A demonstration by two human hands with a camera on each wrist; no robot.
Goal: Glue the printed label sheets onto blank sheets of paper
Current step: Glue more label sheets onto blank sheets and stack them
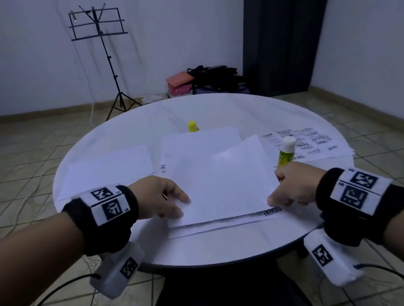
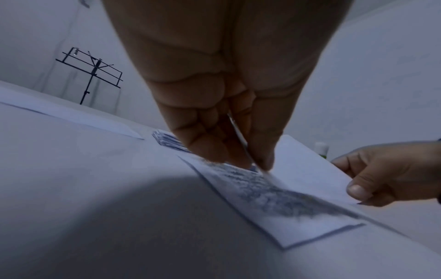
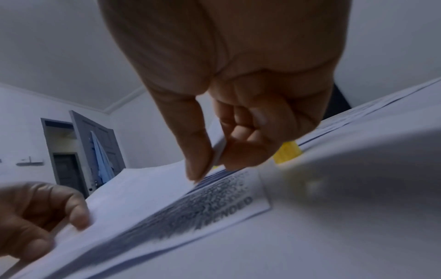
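Pinching one blank sheet (image 1: 216,185) by both hands, left (image 1: 168,195), right (image 1: 291,189), one glue stick (image 1: 285,151) also right.

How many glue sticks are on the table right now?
1: the glue stick is upright in the right hand, not on the table. Its yellow cap stands at the far side.

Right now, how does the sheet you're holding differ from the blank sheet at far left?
The held sheet is pinched at its near corners by the left hand and right hand, over a printed label sheet. The far-left sheet lies flat, untouched. Both show white.
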